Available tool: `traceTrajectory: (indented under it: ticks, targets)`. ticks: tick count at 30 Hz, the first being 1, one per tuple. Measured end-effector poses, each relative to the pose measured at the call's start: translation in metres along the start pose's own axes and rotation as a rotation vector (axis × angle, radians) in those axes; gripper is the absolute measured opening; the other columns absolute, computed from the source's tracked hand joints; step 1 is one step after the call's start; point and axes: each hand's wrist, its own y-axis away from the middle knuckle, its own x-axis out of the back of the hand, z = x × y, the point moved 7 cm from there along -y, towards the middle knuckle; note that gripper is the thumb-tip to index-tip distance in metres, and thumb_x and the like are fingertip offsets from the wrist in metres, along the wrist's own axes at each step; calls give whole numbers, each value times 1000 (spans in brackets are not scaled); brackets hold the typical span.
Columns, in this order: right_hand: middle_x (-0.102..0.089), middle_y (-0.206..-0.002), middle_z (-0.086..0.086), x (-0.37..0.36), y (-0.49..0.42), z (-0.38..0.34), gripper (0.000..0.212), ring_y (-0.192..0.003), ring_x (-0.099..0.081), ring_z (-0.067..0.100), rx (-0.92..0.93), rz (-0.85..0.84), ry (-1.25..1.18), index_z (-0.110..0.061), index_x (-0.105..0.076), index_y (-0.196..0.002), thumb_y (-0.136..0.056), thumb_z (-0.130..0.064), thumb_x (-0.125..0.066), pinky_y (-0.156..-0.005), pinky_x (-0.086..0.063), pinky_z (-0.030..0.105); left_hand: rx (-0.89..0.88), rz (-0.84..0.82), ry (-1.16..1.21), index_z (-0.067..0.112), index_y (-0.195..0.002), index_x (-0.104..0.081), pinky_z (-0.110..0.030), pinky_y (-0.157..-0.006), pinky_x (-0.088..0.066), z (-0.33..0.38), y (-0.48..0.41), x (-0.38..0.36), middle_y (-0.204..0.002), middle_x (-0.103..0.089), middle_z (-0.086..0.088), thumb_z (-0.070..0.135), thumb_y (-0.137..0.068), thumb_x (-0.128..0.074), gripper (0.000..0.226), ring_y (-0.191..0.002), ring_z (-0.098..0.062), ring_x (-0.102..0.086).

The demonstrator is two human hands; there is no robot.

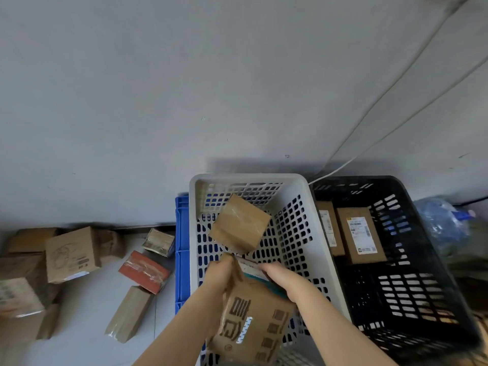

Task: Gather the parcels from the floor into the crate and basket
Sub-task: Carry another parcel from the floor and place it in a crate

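Floor, pale grey and smooth. Left of the grip, where the left hand and right hand hold a printed parcel: a blue crate nearest, then a red parcel, long brown box, small taped packet and box with a line drawing, with a blurred heap of cartons farthest out. Right of the grip: a black basket, with a water bottle beyond it.

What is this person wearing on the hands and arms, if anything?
There are no gloves on the left hand or the right hand. Both forearms are bare right to the frame's edge, with no sleeve or cuff in view. No watch, bracelet or ring shows, though the picture is too soft to rule out a thin one.
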Motion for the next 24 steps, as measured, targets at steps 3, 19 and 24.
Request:
traceTrajectory:
  ticks: [3, 19, 24]
  targets:
    - [-52, -127, 6, 29, 17, 17, 51, -101, -55, 19, 12, 1, -54, -15, -48, -138, -96, -43, -51, -84, -45, 30, -122, -30, 36, 6, -104, -61, -25, -56, -55, 17, 32, -18, -90, -65, -12, 27, -98, -51, 25, -73, -23, -61]
    - [-72, -101, 12, 292, 108, 87, 34, -92, -69, 25, 583, 328, -749, -13, -64, -109, -94, -43, -54, -86, -51, 42, -875, -29, -71, 30, -95, -50, -35, -75, -51, 110, 203, -244, -94, -60, 5, 43, -90, -53, 14, -87, -13, -61]
    - [-72, -97, 11, 356, 91, 151, 25, -86, -70, 24, 611, 435, -745, -13, -61, -109, -97, -33, -53, -71, -52, 36, -814, -46, -89, 32, -102, -46, -40, -96, -48, 68, 169, -331, -108, -43, 10, 41, -83, -59, 25, -111, -17, -51]
